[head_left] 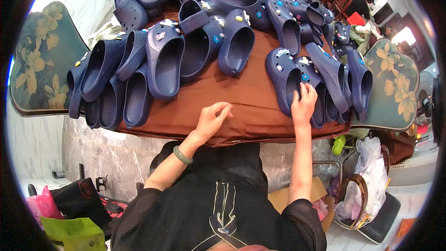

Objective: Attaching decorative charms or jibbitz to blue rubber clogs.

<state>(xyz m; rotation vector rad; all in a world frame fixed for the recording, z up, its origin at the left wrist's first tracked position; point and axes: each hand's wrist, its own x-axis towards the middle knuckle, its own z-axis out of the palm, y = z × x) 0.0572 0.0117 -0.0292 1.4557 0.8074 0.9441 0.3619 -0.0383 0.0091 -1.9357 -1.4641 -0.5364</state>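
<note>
My left hand [214,118] hovers over the front part of the brown cloth, fingers curled in and nothing visible in them. A green bangle [182,155] circles that wrist. On the right, my right hand [304,104] grips the side rim of a navy clog [280,72] near its heel, thumb toward the opening. That clog carries small charms on its toe. Close beside it lie another charmed clog [310,73] and a clog tilted on its side [325,72]. Left of my left hand stands a clog with a pink-and-white charm [163,60].
Many navy clogs crowd the table's far half and both sides, on a brown cloth [218,93]. Floral-backed chairs [46,65] flank the table. At lower right, a bag-laden chair [371,214] stands by a cardboard box [302,193]. A green bag [74,233] lies lower left.
</note>
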